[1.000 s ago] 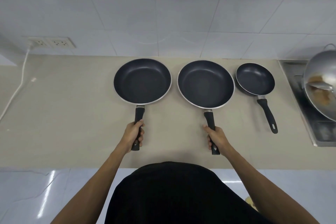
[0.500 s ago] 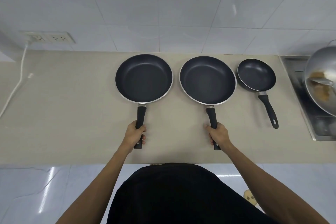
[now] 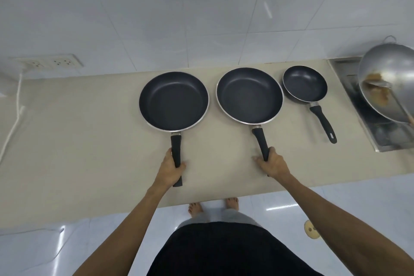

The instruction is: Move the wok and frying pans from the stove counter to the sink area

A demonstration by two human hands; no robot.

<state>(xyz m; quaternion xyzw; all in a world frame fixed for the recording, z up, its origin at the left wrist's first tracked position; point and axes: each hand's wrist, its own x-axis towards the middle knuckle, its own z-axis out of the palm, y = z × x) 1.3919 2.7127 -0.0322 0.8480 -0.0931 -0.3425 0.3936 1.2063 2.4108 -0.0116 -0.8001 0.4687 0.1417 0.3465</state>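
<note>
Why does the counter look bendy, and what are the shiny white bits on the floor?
In the head view the wide-angle lens bows the counter edge and wall tile lines; the white bits are lamp glare on the glossy floor. The wok, cut by the right edge, looks stretched, and the frame corners are soft, while the three pans are fairly sharp.

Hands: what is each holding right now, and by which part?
Left hand grips the left frying pan by its black handle; right hand grips the middle frying pan by its handle.
</note>
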